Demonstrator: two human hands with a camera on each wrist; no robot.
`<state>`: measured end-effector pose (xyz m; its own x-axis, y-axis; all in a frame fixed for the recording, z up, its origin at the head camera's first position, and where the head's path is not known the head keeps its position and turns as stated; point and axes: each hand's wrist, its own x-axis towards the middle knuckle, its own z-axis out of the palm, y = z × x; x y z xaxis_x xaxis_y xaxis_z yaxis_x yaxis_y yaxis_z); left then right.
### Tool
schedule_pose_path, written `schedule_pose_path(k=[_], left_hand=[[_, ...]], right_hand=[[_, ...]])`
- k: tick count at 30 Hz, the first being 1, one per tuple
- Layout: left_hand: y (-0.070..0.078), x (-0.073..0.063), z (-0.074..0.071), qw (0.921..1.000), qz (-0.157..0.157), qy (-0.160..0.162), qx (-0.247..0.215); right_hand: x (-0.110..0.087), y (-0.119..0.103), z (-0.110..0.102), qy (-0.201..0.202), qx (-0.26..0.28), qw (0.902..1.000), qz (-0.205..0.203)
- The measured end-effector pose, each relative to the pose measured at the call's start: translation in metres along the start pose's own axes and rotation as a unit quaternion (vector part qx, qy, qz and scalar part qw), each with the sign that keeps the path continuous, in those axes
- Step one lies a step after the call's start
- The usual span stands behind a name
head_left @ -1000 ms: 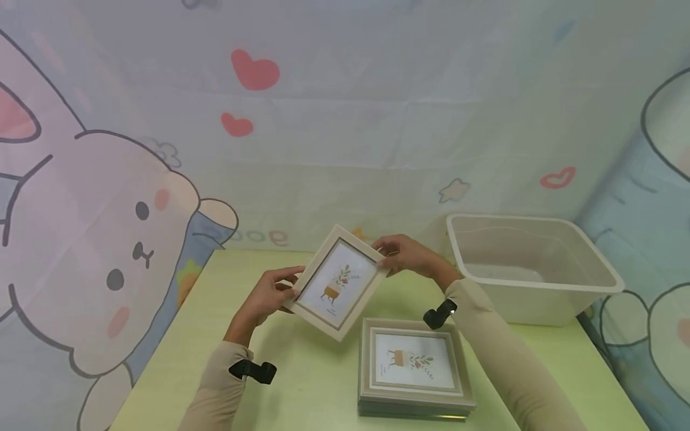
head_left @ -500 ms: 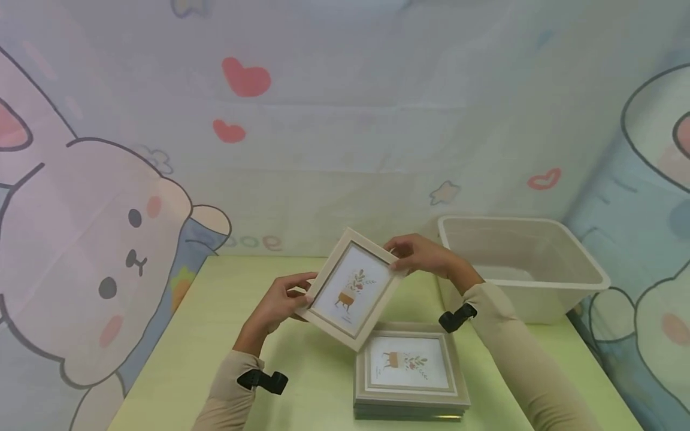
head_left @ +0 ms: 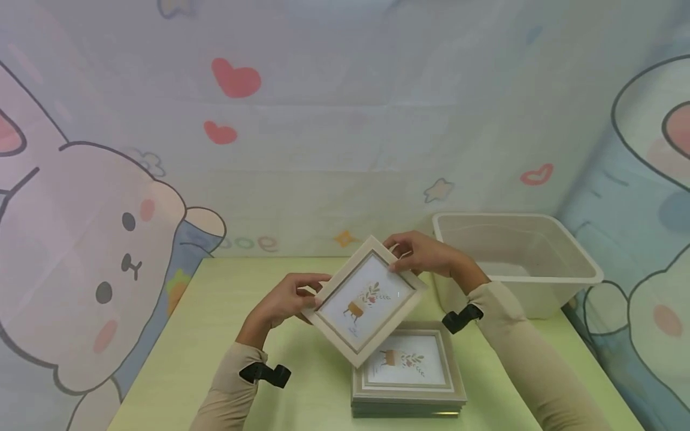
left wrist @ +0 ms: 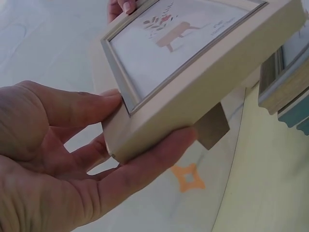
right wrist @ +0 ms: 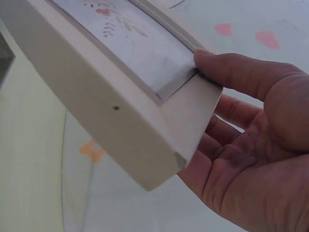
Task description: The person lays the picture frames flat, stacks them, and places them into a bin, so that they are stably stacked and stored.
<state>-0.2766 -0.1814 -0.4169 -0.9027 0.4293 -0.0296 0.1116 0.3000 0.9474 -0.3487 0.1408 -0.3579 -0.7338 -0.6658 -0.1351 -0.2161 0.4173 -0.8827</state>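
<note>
A cream picture frame (head_left: 366, 299) with a printed plant in an orange pot is held up and tilted between both hands. My left hand (head_left: 288, 302) pinches its left side, thumb on the front and fingers along the edge and behind, as the left wrist view shows. My right hand (head_left: 423, 254) grips the upper right side, its thumb on the front face (right wrist: 207, 60). Behind the frame, a brown stand flap (left wrist: 214, 128) sticks out in the left wrist view. Below, a stack of similar picture frames (head_left: 409, 392) lies on the table, partly covered by the held one.
A white plastic tub (head_left: 517, 278) stands at the table's back right, close to the right forearm. The pale green table (head_left: 215, 299) meets a cartoon-printed cloth backdrop (head_left: 323, 137) at its back edge. Black cameras are strapped to both wrists.
Both hands have carried the picture frame to the right, so it now overlaps the stack in the head view. The head view has shifted slightly. Both grips stay the same.
</note>
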Motion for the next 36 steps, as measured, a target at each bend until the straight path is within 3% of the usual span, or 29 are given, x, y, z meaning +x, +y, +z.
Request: schedule_pose_path(k=[6, 11, 20, 28, 36], left_hand=[[0.001, 0.002, 0.001, 0.9992, -0.009, -0.037, -0.008], [0.004, 0.003, 0.000, 0.9981, -0.015, -0.059, -0.012], [0.002, 0.005, 0.000, 0.9984, -0.031, -0.046, -0.013], [-0.005, 0.003, -0.001, 0.9970, -0.027, -0.030, -0.066], [-0.009, 0.005, 0.010, 0.9956, -0.019, -0.034, -0.085]], right_hand=[[-0.013, 0.006, 0.007, 0.006, 0.018, 0.9997, 0.017], [-0.024, 0.020, 0.012, 0.013, 0.062, 0.9978, 0.015], [-0.038, 0.044, 0.019, 0.019, 0.127, 0.9917, -0.002], [-0.048, 0.058, 0.027, 0.034, 0.176, 0.9837, -0.019], [-0.064, 0.071, 0.034, 0.059, 0.204, 0.9761, -0.046]])
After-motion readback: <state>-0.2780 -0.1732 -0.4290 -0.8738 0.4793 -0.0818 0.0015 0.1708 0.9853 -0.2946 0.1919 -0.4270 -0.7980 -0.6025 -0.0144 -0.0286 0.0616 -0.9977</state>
